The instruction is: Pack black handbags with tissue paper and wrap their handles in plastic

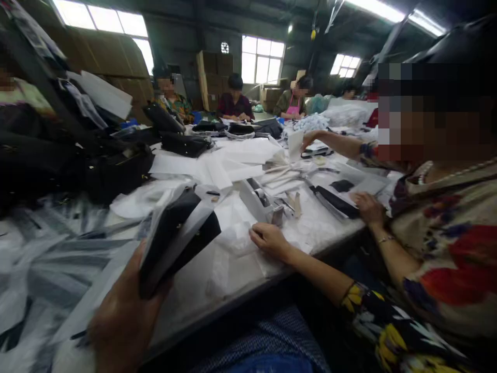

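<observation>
A black handbag (166,228) with small gold-coloured fittings and a white wrap strip (194,217) across it is held up, tilted, over the table's front edge. My left hand (128,305) grips its lower end. Further right, my right hand (269,241) rests low over the tabletop with its fingers curled together. Its fingertips meet the edge of a thin clear plastic bag (236,238) lying flat. Just beyond those fingers stands a grey tape dispenser (256,199).
White paper sheets (240,153) spread over the middle of the table. Black bags (112,171) pile up at left, above plastic-wrapped items (73,269). Close at right, a co-worker's hand (370,210) touches a black bag (336,202); their other arm reaches across. Other people sit at the far side.
</observation>
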Demonstrator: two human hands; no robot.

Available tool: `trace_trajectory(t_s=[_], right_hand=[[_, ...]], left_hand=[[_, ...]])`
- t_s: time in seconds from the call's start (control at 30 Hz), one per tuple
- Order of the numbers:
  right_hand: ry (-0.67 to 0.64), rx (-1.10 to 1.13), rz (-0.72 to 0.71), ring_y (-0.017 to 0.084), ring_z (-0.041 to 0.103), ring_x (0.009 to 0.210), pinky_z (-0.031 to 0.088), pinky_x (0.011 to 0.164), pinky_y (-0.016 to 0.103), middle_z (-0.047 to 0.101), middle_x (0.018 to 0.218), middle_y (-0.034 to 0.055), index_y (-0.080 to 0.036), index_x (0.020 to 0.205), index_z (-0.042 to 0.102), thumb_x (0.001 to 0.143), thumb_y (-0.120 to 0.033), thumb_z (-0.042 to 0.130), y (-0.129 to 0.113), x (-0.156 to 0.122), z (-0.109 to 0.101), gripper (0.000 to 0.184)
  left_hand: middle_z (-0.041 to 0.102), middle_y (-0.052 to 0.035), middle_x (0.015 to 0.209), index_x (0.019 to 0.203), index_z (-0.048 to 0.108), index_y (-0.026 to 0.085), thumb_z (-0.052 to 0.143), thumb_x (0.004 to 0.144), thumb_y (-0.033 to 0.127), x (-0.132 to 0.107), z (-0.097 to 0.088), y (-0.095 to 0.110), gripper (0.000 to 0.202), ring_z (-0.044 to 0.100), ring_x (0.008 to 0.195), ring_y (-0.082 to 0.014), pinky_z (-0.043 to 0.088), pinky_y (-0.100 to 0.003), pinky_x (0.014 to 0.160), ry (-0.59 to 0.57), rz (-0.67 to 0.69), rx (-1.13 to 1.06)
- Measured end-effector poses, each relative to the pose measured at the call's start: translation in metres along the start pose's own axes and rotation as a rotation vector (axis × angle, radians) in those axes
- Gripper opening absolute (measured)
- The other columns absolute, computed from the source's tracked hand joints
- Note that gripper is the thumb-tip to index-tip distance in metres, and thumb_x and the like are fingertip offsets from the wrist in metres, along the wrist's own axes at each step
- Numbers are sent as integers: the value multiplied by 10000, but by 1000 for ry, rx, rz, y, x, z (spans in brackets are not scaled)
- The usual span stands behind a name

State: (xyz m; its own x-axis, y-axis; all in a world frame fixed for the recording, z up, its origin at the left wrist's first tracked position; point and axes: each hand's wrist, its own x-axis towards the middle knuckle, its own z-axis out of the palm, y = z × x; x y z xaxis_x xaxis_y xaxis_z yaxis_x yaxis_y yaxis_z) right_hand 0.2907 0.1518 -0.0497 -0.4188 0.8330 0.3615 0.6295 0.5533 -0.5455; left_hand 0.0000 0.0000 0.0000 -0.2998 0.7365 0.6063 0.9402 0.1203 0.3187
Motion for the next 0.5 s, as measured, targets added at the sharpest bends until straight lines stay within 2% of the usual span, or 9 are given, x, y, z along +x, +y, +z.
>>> trace_trajectory(t_s=[0.07,0.1,0.2,0.27,0.4,0.5], right_hand=[[-20,5,-27,139,560,668,420,667,239,608,694,26,-149,840,694,933,-206,504,-1,-3,-2,219],[-32,21,-30,136,579,678,432,674,231,629,712,21,-152,952,707,926,-187,509,-2,-4,-3,203],[-70,130,9,116,634,657,479,685,206,680,707,-10,-175,1257,642,911,-126,511,-5,-5,-5,373],[-91,217,62,103,656,605,503,643,191,702,687,-15,-174,1248,662,921,-130,509,-7,-4,-5,364],[-110,265,108,96,657,507,487,522,169,722,653,-4,-156,1060,744,947,-207,552,-11,0,-4,228],[-89,246,115,101,661,514,480,555,172,708,596,-10,-168,850,759,923,-271,639,-16,2,-5,174]], left_hand=[[687,-90,1245,1488,392,297,669,853,383,1,1,2,699,693,998,-307,529,-365,751,1,-14,5],[691,-86,1240,1488,392,301,673,852,389,2,1,2,701,695,993,-308,530,-364,745,0,-17,9],[688,-80,1257,1496,379,310,672,865,410,3,0,4,702,703,983,-310,528,-352,704,-8,-8,27],[685,-83,1266,1502,369,306,662,880,422,3,-1,4,697,710,966,-313,514,-342,659,-13,2,57],[699,-97,1237,1510,361,289,644,892,456,2,-1,4,699,723,906,-319,485,-339,604,-4,8,116],[695,-101,1245,1516,351,285,635,895,471,1,-1,3,707,722,919,-325,484,-342,606,-3,15,127]])
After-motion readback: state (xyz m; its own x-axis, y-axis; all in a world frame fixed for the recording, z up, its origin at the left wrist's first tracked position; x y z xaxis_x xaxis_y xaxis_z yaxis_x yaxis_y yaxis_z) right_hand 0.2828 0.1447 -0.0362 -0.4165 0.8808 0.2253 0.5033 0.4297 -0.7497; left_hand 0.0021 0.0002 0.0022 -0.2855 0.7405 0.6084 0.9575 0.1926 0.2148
